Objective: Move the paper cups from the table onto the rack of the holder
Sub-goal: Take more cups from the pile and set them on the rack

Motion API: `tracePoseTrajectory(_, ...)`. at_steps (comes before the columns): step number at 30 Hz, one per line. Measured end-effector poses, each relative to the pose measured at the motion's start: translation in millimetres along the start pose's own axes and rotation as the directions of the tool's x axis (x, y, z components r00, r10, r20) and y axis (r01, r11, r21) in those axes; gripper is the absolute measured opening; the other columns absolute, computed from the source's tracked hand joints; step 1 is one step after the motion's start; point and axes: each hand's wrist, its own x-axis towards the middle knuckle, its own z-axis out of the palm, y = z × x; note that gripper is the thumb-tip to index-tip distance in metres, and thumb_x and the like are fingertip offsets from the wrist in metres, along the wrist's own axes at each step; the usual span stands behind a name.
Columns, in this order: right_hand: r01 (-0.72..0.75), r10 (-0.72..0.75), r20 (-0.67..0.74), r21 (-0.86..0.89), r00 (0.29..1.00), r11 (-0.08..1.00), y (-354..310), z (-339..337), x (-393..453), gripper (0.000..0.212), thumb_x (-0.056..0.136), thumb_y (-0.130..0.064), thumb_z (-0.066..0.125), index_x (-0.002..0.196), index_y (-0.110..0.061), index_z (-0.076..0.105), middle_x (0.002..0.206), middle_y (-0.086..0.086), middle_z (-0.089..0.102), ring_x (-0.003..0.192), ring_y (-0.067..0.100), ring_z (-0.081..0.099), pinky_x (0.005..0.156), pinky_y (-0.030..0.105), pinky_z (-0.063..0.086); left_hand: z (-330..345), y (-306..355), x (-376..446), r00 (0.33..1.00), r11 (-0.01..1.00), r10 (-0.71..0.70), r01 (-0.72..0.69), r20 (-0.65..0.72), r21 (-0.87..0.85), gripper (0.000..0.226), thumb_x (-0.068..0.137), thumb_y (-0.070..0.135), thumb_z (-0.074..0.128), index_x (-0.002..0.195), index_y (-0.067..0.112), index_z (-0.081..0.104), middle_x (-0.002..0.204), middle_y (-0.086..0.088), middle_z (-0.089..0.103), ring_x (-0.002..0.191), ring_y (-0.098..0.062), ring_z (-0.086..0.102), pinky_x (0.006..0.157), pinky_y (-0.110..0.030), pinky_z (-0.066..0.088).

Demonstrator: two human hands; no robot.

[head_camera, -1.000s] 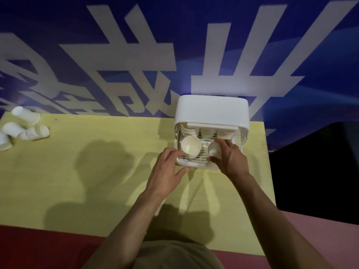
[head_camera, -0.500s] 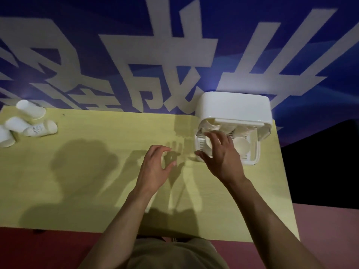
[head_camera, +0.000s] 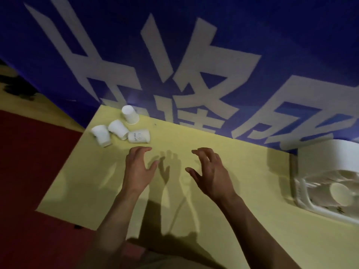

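Both hands empty above the worktop (head_camera: pixel 194 220): left hand (head_camera: pixel 138 170) with fingers loosely curled, thumb apart, nothing in the grip; right hand (head_camera: pixel 211 174) likewise, fingers spread and bent, nothing held. Four paper cups (head_camera: pixel 120 130) clustered at the far left corner of the worktop: one standing mouth-down (head_camera: pixel 129 115) nearest the wall, two lying tipped (head_camera: pixel 102 135) (head_camera: pixel 118 129), one printed cup (head_camera: pixel 139 136) on its side just beyond the left fingertips. Holder (head_camera: pixel 328 160) at the right edge, well apart from the cluster, partly cut off by the frame; rack (head_camera: pixel 303 191) pulled out, one cup mouth (head_camera: pixel 341 193) visible on it, rest blurred. Step in hand judged as reaching for the next cups. Best taken by the side wall with light pressure, thin paper likely to crush; printed cup probably free to roll, so closed on from both sides. Tipped cups touching one another, so nearest ones lifted first to avoid knocking the others off the near corner. One cup per hand feasible. Blue banner (head_camera: pixel 194 55) with large white characters behind; red floor (head_camera: pixel 29 171) to the left. No obstacle seen between cluster and holder. Free slots on the rack not discernible.
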Motion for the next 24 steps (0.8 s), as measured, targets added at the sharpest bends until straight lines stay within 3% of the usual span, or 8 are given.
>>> tracePoseTrajectory(7, 0.056, -0.049, 0.118, -0.056, 0.992, 0.997, -67.5, 51.6, 78.1, 0.062, 0.092, -0.041, 0.073, 0.145, -0.016, 0.050, 0.145, 0.003, 0.047, 0.121, 0.027, 0.053, 0.083, 0.041, 0.058, -69.9, -114.4, 82.9, 0.967, 0.980, -0.197, 0.196, -0.162, -0.019, 0.067, 0.078, 0.015, 0.085, 0.136, 0.003, 0.052, 0.135, -0.023, 0.045, 0.126, -0.044, 0.046, 0.106, -0.054, 0.043)
tracePoseTrajectory(19, -0.015, 0.043, 0.237, -0.121, 0.971, 0.993, -75.7, 100.8, 139.1, 0.067, 0.094, -0.043, 0.071, 0.150, -0.019, 0.043, 0.149, 0.004, 0.041, 0.127, 0.028, 0.050, 0.089, 0.043, 0.058, -54.9, -194.8, 168.0, 0.883, 0.883, -0.469, 0.469, -0.012, 0.024, 0.092, 0.087, 0.032, 0.075, 0.159, 0.027, 0.019, 0.158, -0.018, 0.015, 0.133, -0.048, 0.036, 0.104, -0.051, 0.042)
tracePoseTrajectory(21, -0.017, 0.049, 0.254, -0.126, 0.966, 0.992, -73.7, 108.3, 146.8, 0.068, 0.094, -0.042, 0.070, 0.151, -0.018, 0.042, 0.150, 0.005, 0.041, 0.127, 0.028, 0.050, 0.090, 0.044, 0.057, -50.5, -199.6, 170.9, 0.883, 0.883, -0.469, 0.469, 0.000, 0.007, 0.094, 0.085, 0.032, 0.078, 0.158, 0.033, 0.019, 0.159, -0.015, 0.015, 0.134, -0.046, 0.038, 0.106, -0.050, 0.043)
tracePoseTrajectory(24, -0.029, 0.063, 0.266, -0.127, 0.962, 0.991, -71.7, 118.8, 159.6, 0.067, 0.094, -0.042, 0.070, 0.150, -0.018, 0.042, 0.150, 0.005, 0.040, 0.126, 0.030, 0.049, 0.089, 0.045, 0.057, -44.1, -201.0, 174.3, 0.899, 0.898, -0.437, 0.435, -0.032, -0.060, 0.082, 0.082, 0.028, 0.080, 0.149, 0.031, 0.034, 0.152, -0.015, 0.030, 0.123, -0.044, 0.051, 0.099, -0.049, 0.049)
